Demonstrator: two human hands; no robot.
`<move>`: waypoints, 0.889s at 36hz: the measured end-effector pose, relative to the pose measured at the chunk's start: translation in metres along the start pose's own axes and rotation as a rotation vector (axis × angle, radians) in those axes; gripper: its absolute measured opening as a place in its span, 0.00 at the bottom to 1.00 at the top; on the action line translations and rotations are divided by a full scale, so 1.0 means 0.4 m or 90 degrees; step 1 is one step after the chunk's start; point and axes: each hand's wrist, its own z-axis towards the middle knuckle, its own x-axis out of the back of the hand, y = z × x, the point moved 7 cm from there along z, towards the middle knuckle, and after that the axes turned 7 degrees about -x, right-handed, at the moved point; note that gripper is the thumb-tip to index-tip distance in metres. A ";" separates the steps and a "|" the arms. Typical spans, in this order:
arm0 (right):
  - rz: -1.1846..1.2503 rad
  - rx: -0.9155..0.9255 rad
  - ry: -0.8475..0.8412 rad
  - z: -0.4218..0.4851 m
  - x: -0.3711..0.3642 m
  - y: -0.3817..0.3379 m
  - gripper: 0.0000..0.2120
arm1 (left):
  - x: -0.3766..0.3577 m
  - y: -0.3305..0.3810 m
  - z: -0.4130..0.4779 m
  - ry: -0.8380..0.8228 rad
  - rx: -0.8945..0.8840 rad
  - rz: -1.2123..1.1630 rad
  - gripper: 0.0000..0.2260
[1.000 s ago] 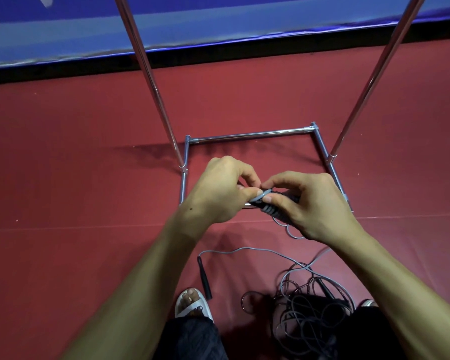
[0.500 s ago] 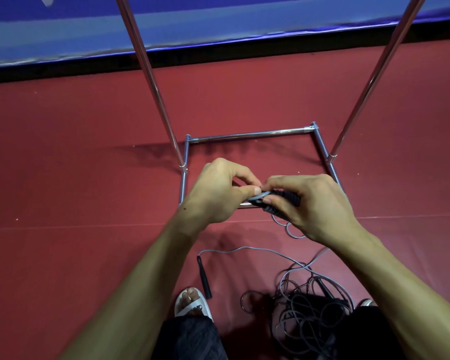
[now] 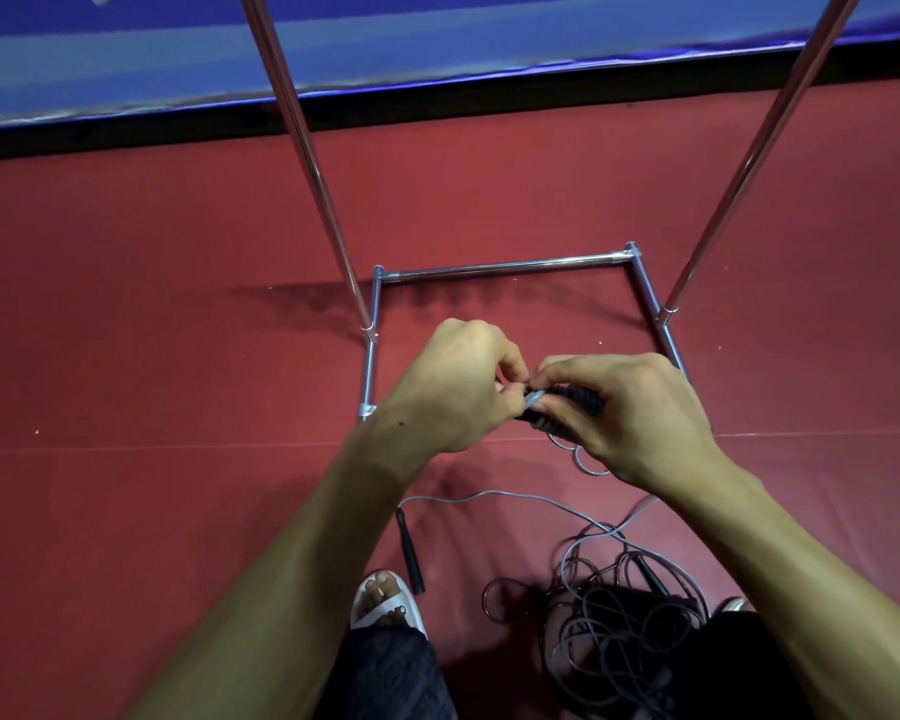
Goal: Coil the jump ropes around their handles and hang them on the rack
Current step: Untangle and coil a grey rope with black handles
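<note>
My right hand (image 3: 630, 413) grips a coiled jump rope bundle (image 3: 572, 402), black handles wrapped in grey cord, held above the rack's base. My left hand (image 3: 458, 387) pinches the grey cord end at the bundle's left tip. A short grey loop (image 3: 585, 462) hangs below my right hand. The chrome rack (image 3: 505, 267) stands just beyond my hands, its two uprights rising out of view. On the floor near my feet lies a tangle of loose jump ropes (image 3: 619, 610), with one black handle (image 3: 410, 550) lying apart to the left.
Red mat floor (image 3: 152, 356) all around, with a seam running across under my hands. A blue padded wall (image 3: 126, 59) runs along the far side. My sandalled left foot (image 3: 385, 597) is beside the loose black handle.
Both hands have kept working at the bundle's left tip. My right hand has slid slightly left over the bundle, covering more of it.
</note>
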 end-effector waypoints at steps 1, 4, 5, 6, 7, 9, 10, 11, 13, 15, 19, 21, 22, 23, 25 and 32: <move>0.001 0.005 0.004 0.000 0.000 -0.001 0.12 | 0.001 0.003 0.000 0.003 -0.010 0.007 0.03; 0.009 0.011 0.007 0.001 0.000 -0.002 0.13 | 0.005 0.010 0.002 0.011 -0.039 0.027 0.04; 0.014 0.008 0.006 0.001 0.000 0.000 0.13 | 0.005 0.010 0.003 0.015 -0.045 0.029 0.04; 0.024 0.000 0.005 0.003 0.000 0.003 0.13 | 0.004 0.008 0.004 0.020 -0.049 0.027 0.03; 0.033 -0.010 0.003 0.005 0.002 0.006 0.13 | 0.003 0.007 0.005 0.024 -0.052 0.025 0.03; 0.042 -0.025 -0.005 0.011 0.006 0.010 0.14 | -0.006 0.005 0.004 0.020 -0.057 0.027 0.04; 0.049 -0.032 -0.016 0.014 0.008 0.014 0.14 | -0.010 0.003 0.002 0.022 -0.057 0.023 0.04; 0.064 -0.042 -0.034 0.017 0.009 0.019 0.14 | -0.013 0.002 -0.001 0.029 -0.055 0.013 0.04; 0.095 -0.054 -0.075 0.022 0.009 0.030 0.15 | -0.014 0.001 -0.006 0.048 -0.050 -0.011 0.05; 0.098 -0.045 -0.124 0.020 0.008 0.029 0.16 | -0.006 0.000 -0.008 0.074 -0.044 -0.022 0.06; 0.102 -0.021 -0.235 0.004 -0.028 0.010 0.18 | 0.023 -0.002 -0.005 0.138 -0.017 -0.042 0.06; 0.098 -0.014 -0.228 0.000 -0.038 0.007 0.15 | 0.022 -0.001 -0.005 0.124 -0.011 -0.053 0.06; 0.102 -0.021 -0.213 0.001 -0.038 0.009 0.15 | 0.022 -0.006 -0.005 0.117 -0.003 -0.065 0.06; 0.100 -0.030 -0.195 0.003 -0.036 0.013 0.15 | 0.023 -0.012 -0.007 0.111 0.007 -0.086 0.07; 0.101 -0.037 -0.169 0.008 -0.029 0.015 0.16 | 0.023 -0.024 -0.011 0.100 0.030 -0.169 0.10; 0.059 -0.028 -0.178 0.009 -0.032 -0.002 0.16 | -0.006 -0.039 -0.018 0.016 0.088 -0.332 0.03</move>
